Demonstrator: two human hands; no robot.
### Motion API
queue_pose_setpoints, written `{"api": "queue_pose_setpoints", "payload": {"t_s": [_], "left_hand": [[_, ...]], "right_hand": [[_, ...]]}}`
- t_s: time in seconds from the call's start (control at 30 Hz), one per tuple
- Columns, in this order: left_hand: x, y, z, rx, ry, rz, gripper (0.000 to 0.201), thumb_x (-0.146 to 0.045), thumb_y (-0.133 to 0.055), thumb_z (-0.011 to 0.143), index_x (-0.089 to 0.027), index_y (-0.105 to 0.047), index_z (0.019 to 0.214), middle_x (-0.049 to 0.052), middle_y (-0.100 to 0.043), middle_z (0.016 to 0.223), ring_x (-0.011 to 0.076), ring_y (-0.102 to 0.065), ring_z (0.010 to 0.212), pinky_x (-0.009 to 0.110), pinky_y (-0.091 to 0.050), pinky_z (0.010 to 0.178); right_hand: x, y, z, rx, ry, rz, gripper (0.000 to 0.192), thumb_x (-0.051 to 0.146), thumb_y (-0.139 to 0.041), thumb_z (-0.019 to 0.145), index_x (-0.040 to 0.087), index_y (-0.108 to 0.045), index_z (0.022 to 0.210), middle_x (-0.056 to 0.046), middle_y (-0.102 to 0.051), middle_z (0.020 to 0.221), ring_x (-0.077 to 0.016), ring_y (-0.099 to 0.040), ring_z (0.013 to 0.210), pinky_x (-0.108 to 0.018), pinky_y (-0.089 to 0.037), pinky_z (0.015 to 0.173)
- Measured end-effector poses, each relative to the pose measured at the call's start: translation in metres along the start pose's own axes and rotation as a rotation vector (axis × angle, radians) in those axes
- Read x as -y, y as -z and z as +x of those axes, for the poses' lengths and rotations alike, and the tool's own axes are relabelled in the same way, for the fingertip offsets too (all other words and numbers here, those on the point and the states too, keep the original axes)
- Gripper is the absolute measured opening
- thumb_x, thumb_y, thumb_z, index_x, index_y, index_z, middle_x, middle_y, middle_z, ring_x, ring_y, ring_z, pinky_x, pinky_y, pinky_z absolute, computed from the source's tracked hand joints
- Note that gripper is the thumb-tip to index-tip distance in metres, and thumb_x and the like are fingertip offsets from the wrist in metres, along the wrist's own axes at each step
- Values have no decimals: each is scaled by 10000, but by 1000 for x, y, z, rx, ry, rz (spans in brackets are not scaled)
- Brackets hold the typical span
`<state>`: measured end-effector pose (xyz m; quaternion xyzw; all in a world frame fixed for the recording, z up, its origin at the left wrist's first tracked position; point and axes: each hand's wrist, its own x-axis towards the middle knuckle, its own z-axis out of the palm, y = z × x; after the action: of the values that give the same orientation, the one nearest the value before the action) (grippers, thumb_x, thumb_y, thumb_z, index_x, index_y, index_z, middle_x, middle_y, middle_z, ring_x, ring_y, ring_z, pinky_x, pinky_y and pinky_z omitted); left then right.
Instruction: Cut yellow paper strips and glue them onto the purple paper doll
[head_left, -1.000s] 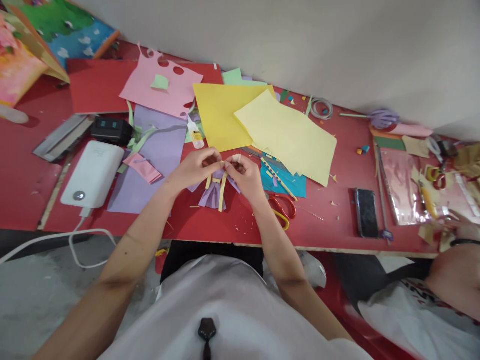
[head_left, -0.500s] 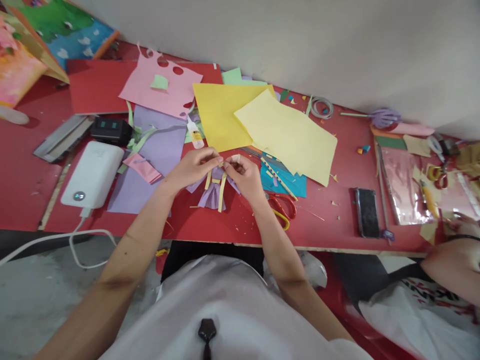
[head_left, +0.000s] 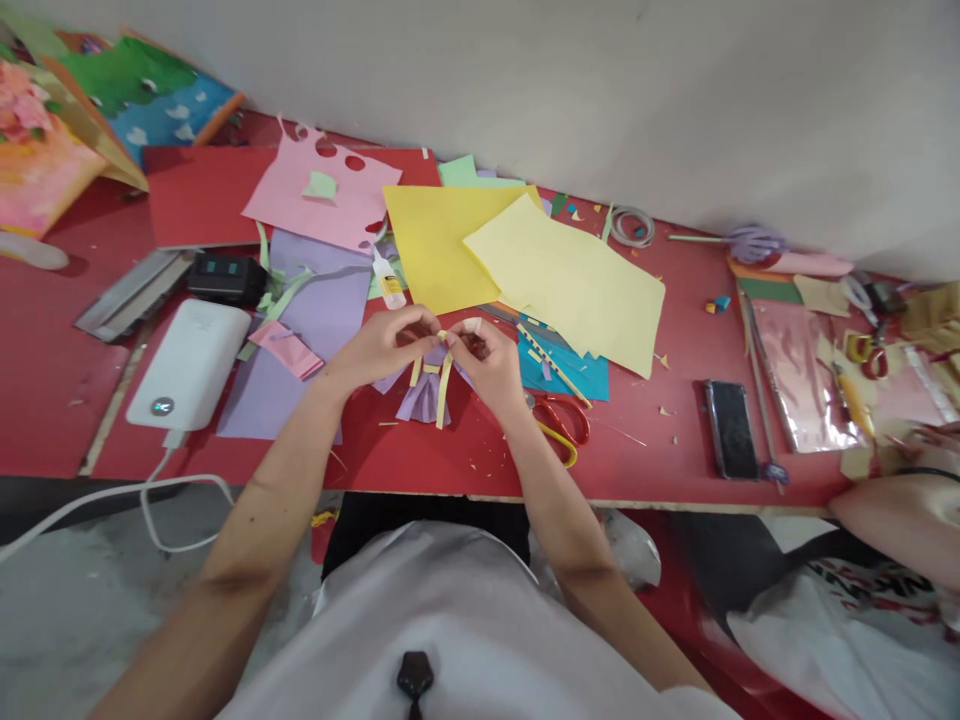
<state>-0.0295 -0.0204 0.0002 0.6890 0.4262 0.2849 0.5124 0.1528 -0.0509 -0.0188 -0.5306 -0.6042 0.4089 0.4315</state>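
A small purple paper dress (head_left: 424, 398) with pale yellow paper strips (head_left: 445, 388) lies on the red table in front of me. My left hand (head_left: 388, 345) pinches its top edge from the left, thumb against fingertips. From the right, my right hand (head_left: 485, 358) pinches the same top part, close beside the left fingertips, where a bit of yellow strip shows. A white wrap covers one right fingertip. The fingers hide most of the dress's upper end. Just behind my left hand lies a glue bottle (head_left: 389, 284), and scissors (head_left: 561, 420) with red and yellow handles rest by my right wrist.
Yellow sheets (head_left: 574, 285) and a pink sheet with holes (head_left: 322, 190) spread behind my hands. A white power bank (head_left: 187, 365) with a cable stands left. At right are a phone (head_left: 731, 430), plastic-wrapped pink paper (head_left: 799, 375) and another person's arm (head_left: 900, 505).
My view has shifted slightly, so the table appears a little lower. Both hands stay at the top of the paper dress, with only small finger movements.
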Motion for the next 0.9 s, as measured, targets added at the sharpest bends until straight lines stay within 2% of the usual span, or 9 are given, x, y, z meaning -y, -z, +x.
{"api": "queue_pose_setpoints", "payload": {"t_s": [0.23, 0.47, 0.9], "left_hand": [[0, -2, 0, -10, 2, -6, 266, -437, -607, 874, -171, -621, 883, 37, -661, 862, 164, -633, 823, 248, -500, 705], [-2, 0, 0, 8, 8, -11, 238, -408, -642, 836, -178, -615, 890, 40, -669, 900, 176, -641, 854, 271, -511, 748], [-5, 0, 0, -21, 41, 43, 199, -366, -582, 873, -176, -640, 867, 30, -674, 874, 164, -617, 838, 256, -473, 732]], "right_hand": [[-2, -1, 0, -21, 37, -52, 145, 341, -609, 860, 205, -627, 814, 20, -582, 667, -104, -484, 585, -237, -394, 542], [-1, 0, 0, -7, 34, -23, 136, 331, -616, 858, 204, -631, 811, 16, -585, 686, -106, -491, 595, -240, -399, 552], [0, 0, 1, -3, 4, -17, 133, 327, -619, 844, 198, -636, 815, 18, -587, 692, -110, -517, 615, -244, -416, 579]]}}
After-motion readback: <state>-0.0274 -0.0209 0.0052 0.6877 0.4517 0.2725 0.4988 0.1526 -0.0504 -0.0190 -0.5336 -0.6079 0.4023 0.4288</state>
